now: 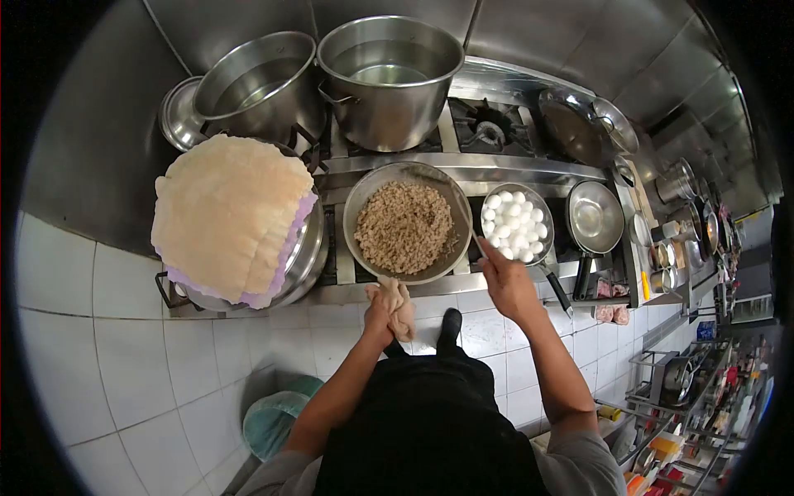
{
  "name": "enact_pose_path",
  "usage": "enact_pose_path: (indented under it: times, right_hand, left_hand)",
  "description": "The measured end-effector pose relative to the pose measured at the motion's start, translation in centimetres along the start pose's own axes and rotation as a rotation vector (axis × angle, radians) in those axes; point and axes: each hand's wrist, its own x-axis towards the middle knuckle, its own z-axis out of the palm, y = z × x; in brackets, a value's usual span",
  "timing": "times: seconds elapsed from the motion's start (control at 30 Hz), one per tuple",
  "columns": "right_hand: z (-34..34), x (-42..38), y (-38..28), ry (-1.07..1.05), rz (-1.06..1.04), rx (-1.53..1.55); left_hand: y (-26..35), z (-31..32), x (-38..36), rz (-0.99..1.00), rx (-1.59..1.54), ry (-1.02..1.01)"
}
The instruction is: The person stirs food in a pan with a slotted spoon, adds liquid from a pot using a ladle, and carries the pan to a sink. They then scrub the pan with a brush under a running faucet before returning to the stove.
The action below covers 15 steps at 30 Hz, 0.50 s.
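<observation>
While the left hand (pixel 379 318) grips a bunched beige cloth (pixel 399 311) against the near edge of a wide metal pan (pixel 405 171), the right hand (pixel 509 285) is closed around the end of a thin utensil (pixel 475 234) that slants along the pan's right side. The pan sits on the stove (pixel 389 291), in its front row, and holds a broad heap of crumbly brown food (pixel 404 225). Just right of it, a smaller pan is filled with white eggs (pixel 514 221), its dark handle (pixel 557 289) pointing toward the person. Further right sits a shallow silver pan (pixel 595 217), also with a dark handle.

Behind the wide pan stands a tall pot (pixel 390 107) with clear liquid inside, and a second pot (pixel 277 103) is to its left, beside a round lid (pixel 179 114). At the left, a cream cover (pixel 231 215) with a purple layer (pixel 302 219) beneath lies over a large silver vessel (pixel 308 260). Below, a lined bin (pixel 273 423) stands on the tiled floor (pixel 484 335).
</observation>
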Motion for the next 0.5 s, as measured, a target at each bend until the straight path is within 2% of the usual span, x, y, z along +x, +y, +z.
enact_pose_path:
  times: [0.07, 0.17, 0.23, 0.27, 0.3, 0.37, 0.4, 0.43, 0.47, 0.5]
  right_hand:
    - [-1.7, -0.4, -2.5, 0.045, 0.063, 0.041]
    - [0.4, -2.0, -2.9, 0.132, 0.125, 0.188]
    - [7.2, -3.5, 2.3, 0.117, 0.164, 0.238]
    - [10.1, -3.7, 5.6, -0.017, 0.192, 0.202]
    - [13.6, -4.1, 9.1, 0.059, 0.049, 0.215]
    - [13.7, -4.8, 8.0, 0.019, 0.125, 0.162]
    - [13.5, -4.5, 7.8, 0.05, 0.122, 0.161]
    - [12.5, -4.8, 6.8, 0.078, 0.142, 0.161]
    - [10.1, -4.1, 4.3, 0.086, 0.165, 0.24]
    - [8.1, -3.8, 2.6, 0.098, 0.16, 0.235]
  left_hand:
    - [0.1, -0.1, -1.1, -0.011, -0.005, 0.001]
    - [-0.6, -2.8, -2.3, 0.016, -0.049, 0.033]
    - [-1.5, -6.6, -2.2, 0.032, -0.006, -0.017]
    - [-2.0, -8.0, -2.4, -0.002, -0.006, -0.072]
    - [-2.4, -8.5, -3.0, 0.0, -0.006, -0.079]
    - [-2.3, -8.7, -4.7, 0.005, 0.362, -0.101]
    - [-2.2, -8.5, -5.7, -0.015, 0.517, -0.207]
    - [-2.0, -7.8, -7.4, -0.036, 0.516, -0.194]
    - [-1.6, -6.2, -8.4, 0.07, 0.824, -0.28]
    - [-2.4, -6.0, -7.3, 0.054, 0.816, -0.324]
